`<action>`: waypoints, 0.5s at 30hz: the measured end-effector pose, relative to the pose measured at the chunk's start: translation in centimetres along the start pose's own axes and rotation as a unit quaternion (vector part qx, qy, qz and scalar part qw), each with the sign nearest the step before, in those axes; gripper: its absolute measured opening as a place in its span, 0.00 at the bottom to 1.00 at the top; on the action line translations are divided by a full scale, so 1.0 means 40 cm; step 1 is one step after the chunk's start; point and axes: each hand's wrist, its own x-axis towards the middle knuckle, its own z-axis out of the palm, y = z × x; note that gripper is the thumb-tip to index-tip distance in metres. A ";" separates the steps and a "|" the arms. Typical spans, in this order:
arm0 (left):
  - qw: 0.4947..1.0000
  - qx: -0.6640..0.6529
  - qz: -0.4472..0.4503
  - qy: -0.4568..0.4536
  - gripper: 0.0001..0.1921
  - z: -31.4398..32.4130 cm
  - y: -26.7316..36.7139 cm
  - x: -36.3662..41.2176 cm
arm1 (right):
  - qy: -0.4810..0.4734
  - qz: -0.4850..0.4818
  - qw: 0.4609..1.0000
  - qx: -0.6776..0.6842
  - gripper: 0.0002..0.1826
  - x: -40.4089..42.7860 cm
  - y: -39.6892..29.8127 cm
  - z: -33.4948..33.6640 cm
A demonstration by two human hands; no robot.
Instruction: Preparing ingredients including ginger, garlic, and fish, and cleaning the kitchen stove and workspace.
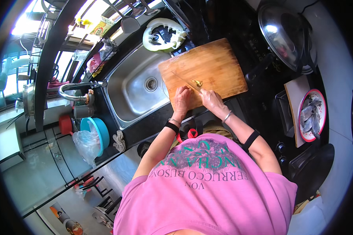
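A wooden cutting board lies at an angle over the sink's right end and the counter. My right hand grips a knife, whose blade points to the far left across the board. Curled on the near left part of the board, my left hand pins down a small yellowish piece of food, mostly hidden by the fingers. The blade is close beside those fingertips. Beyond the blade sit a few cut yellow slices, possibly ginger.
The steel sink with its faucet is on the left. A hollow cut melon piece rests behind it. To the right are a lidded pan and a red-rimmed dish of fish pieces. A blue basin stands left.
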 end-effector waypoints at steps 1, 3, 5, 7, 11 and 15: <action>1.000 -0.005 -0.012 -0.003 0.02 0.001 -0.001 0.002 | -0.005 -0.005 1.000 -0.015 0.11 -0.011 0.001 -0.004; 1.000 -0.010 -0.027 -0.006 0.02 0.002 -0.004 0.000 | -0.013 -0.010 0.999 -0.030 0.11 -0.027 -0.005 -0.014; 1.000 -0.020 -0.017 0.003 0.04 0.003 -0.008 0.002 | -0.023 -0.003 0.999 -0.044 0.10 -0.037 -0.010 -0.019; 1.000 -0.016 -0.027 -0.002 0.04 0.004 -0.006 0.000 | -0.017 -0.006 0.999 -0.051 0.09 -0.047 -0.004 0.004; 0.999 -0.013 -0.042 -0.008 0.05 0.002 -0.004 0.000 | -0.025 -0.001 0.996 -0.081 0.06 -0.051 -0.014 0.012; 0.999 -0.014 -0.043 -0.010 0.05 -0.002 -0.001 0.005 | -0.030 0.019 0.994 -0.102 0.05 -0.052 -0.029 0.016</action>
